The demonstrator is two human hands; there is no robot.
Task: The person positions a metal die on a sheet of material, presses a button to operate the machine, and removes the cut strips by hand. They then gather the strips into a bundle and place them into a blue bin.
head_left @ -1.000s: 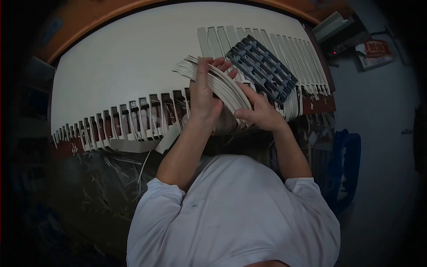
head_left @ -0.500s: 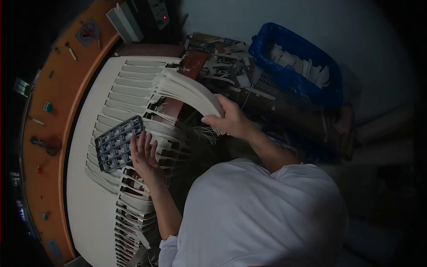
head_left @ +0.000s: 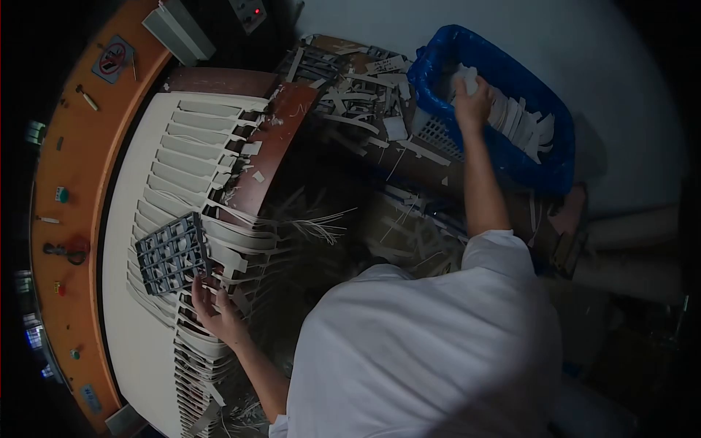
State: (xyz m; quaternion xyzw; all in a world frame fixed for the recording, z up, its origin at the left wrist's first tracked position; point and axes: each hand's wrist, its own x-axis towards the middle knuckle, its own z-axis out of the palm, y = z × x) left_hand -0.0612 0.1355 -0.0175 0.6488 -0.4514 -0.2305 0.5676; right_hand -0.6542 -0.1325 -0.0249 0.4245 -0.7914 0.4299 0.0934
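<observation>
Across from the orange panel sits a blue basket; near a grey rack, the left hand is loosely spread, empty; over the basket, the right hand curls around pale strips; a sign shows a slashed circle.

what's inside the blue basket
Pale curved strips lie inside the blue basket, with the right hand at one end of them. Whatever lies beneath the strips is covered.
</observation>
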